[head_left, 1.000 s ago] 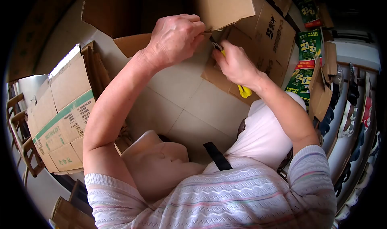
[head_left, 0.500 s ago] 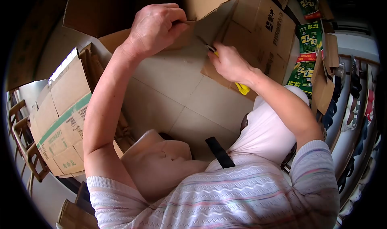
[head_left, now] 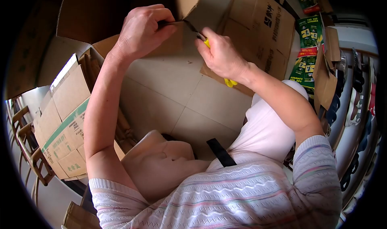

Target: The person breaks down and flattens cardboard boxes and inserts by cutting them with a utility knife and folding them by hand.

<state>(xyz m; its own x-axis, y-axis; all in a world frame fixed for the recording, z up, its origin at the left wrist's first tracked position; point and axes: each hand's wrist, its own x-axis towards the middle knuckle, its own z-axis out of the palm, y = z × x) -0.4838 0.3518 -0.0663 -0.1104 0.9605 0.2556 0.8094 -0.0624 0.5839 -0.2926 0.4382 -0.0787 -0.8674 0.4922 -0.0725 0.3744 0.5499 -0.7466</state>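
My left hand is closed, its thumb and fingers pinching the lower edge of an open cardboard box. A brown flap hangs below that grip. To its right, my right hand wraps around what look like yellow-handled scissors; most of the handle is hidden in the fist. Their narrow dark blade points up and left, its tip meeting the cardboard edge beside my left fingers. Whether the tip is inside the cardboard I cannot tell.
Flattened cardboard lies on the tiled floor at the right, beside green printed packaging. A folded carton leans at the left near wooden chairs. Shelves of shoes line the far right.
My right hand has moved left and slightly up, bringing the blade to the cardboard edge. My left hand and the box have shifted a little to the left.
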